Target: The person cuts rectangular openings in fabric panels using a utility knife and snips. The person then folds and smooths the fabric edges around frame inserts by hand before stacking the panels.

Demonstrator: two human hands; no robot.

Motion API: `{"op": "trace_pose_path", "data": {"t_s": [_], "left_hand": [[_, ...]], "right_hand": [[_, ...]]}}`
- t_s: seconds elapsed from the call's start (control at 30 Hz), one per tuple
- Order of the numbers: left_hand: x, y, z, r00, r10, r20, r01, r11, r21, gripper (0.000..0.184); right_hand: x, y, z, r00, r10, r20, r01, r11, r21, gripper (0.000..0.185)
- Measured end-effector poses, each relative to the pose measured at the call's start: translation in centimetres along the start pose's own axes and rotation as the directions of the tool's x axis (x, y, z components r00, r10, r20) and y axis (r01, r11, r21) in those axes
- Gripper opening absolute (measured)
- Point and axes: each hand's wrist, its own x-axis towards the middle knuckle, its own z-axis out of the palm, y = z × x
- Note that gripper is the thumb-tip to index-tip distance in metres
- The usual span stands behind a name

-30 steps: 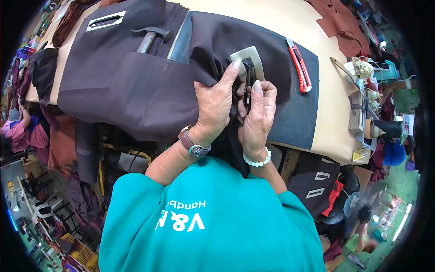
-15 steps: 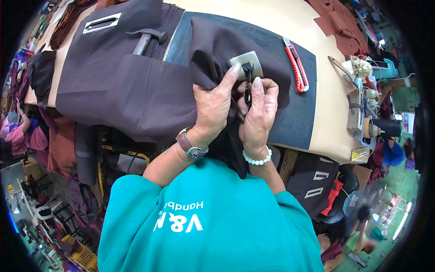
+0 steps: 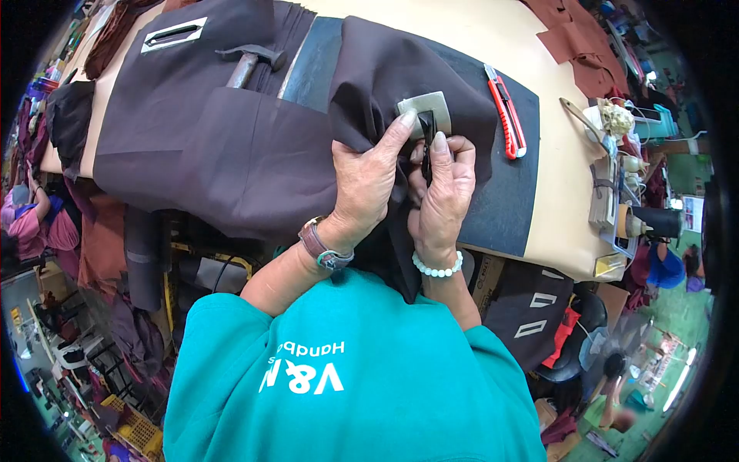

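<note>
Dark brown fabric (image 3: 385, 69) is bunched up over a black mat (image 3: 504, 204). My left hand (image 3: 368, 173) pinches the fabric at the left edge of a pale rectangular patch (image 3: 428, 102), thumb on top. In my right hand (image 3: 444, 189) is a small black tool (image 3: 428, 146), apparently scissors or snips, its tip at the dark opening in the patch. My fingers hide most of its lower part. The two hands are close together, nearly touching.
A red utility knife (image 3: 506, 112) lies right of the fabric. A hammer (image 3: 248, 65) rests on brown fabric at the left, near a second pale-framed slot (image 3: 174, 35). A brush (image 3: 581, 114) and small containers stand at the table's right; reddish-brown pieces (image 3: 573, 46) lie behind.
The fabric around the patch has shifted and folded, and the patch shows less of its right side than a second ago. Both hands have moved only slightly, keeping their hold.
</note>
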Motion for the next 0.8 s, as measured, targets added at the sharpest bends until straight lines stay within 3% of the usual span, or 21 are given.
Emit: {"op": "trace_pose_path", "data": {"t_s": [0.1,0.2,0.27,0.3,0.37,0.4,0.47,0.5,0.53,0.57,0.63,0.73,0.8], "left_hand": [[0.1,-0.1,-0.2,0.999,-0.034,0.027,0.034,0.999,-0.023,0.007],[0.4,0.6,-0.9,0.982,-0.168,0.090,0.169,0.986,-0.002,0.011],[1.1,0.7,-0.6,0.995,-0.089,0.055,0.089,0.996,-0.013,0.013],[1.4,0.8,-0.5,0.998,-0.049,0.039,0.050,0.999,-0.017,0.015],[1.7,1.4,-0.7,0.993,-0.095,0.073,0.095,0.995,-0.001,0.017],[1.8,1.5,-0.8,0.989,-0.113,0.092,0.112,0.993,0.024,0.018],[1.6,1.8,-0.7,0.981,-0.146,0.132,0.139,0.989,0.055,0.018],[1.4,2.0,-0.6,0.976,-0.154,0.154,0.146,0.987,0.061,0.018],[1.3,2.2,-0.5,0.972,-0.161,0.174,0.151,0.986,0.067,0.019],[1.2,2.4,-0.5,0.968,-0.157,0.194,0.144,0.986,0.080,0.020],[1.0,2.5,-0.6,0.962,-0.150,0.230,0.128,0.986,0.106,0.023],[1.0,2.8,-0.8,0.952,-0.153,0.264,0.123,0.984,0.126,0.023],[0.9,3.1,-0.9,0.945,-0.159,0.284,0.122,0.982,0.144,0.024]], "right_hand": [[0.0,0.2,-0.3,1.000,0.024,0.009,-0.025,0.999,0.041,0.016],[-0.4,-0.4,-0.3,0.998,0.062,0.006,-0.062,0.998,0.004,0.014],[-1.0,-1.7,-0.3,0.996,0.085,-0.013,-0.086,0.996,-0.031,0.012],[-1.2,-2.4,-1.1,0.996,0.054,0.070,-0.053,0.998,-0.021,0.019],[-0.4,-3.2,-2.2,0.969,-0.173,0.178,0.203,0.964,-0.171,0.025],[0.1,-3.9,-2.7,0.924,-0.292,0.245,0.375,0.812,-0.447,0.028],[1.2,-5.6,-1.8,0.774,-0.410,0.483,0.633,0.474,-0.612,0.031],[1.6,-6.6,-1.3,0.680,-0.417,0.603,0.726,0.264,-0.635,0.033],[1.8,-7.4,-1.1,0.672,-0.330,0.663,0.727,0.123,-0.675,0.043],[2.7,-7.0,-1.4,0.594,-0.334,0.731,0.786,0.051,-0.616,0.047],[3.1,-7.3,-1.0,0.536,-0.293,0.792,0.815,-0.067,-0.576,0.039],[4.2,-7.5,-0.9,0.403,-0.289,0.868,0.871,-0.170,-0.461,0.027],[4.6,-7.6,-0.7,0.369,-0.254,0.894,0.879,-0.217,-0.424,0.020]]}}
